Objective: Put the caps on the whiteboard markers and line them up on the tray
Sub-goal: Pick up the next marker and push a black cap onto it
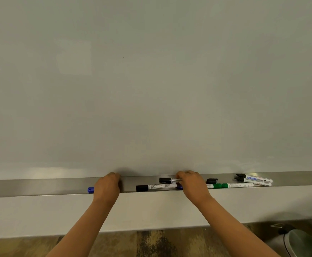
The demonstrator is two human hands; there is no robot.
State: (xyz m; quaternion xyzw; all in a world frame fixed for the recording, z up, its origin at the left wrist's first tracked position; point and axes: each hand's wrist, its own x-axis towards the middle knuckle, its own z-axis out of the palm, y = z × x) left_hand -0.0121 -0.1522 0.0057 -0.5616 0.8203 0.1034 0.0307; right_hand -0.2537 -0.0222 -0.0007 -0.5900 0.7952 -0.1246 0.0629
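**Both hands at the marker tray**

The left hand (107,186) curls its fingers over a blue marker (90,189) lying in the metal tray (40,187); only the blue end shows left of the fingers. The right hand (192,184) pinches a black-capped marker (168,180) at its silver barrel. Just left of those fingers lies another black-capped marker (155,187); to their right lie a loose black cap (212,181), a green marker (229,185) and two uncapped black markers (253,179).

My left hand (107,186) covers most of the blue marker (90,189); only its cap end shows. Right hand (192,184) hides the back of the black marker (170,180) & what's under my palm. Label print too small to read. Bin (307,243) cut off at btm-right.
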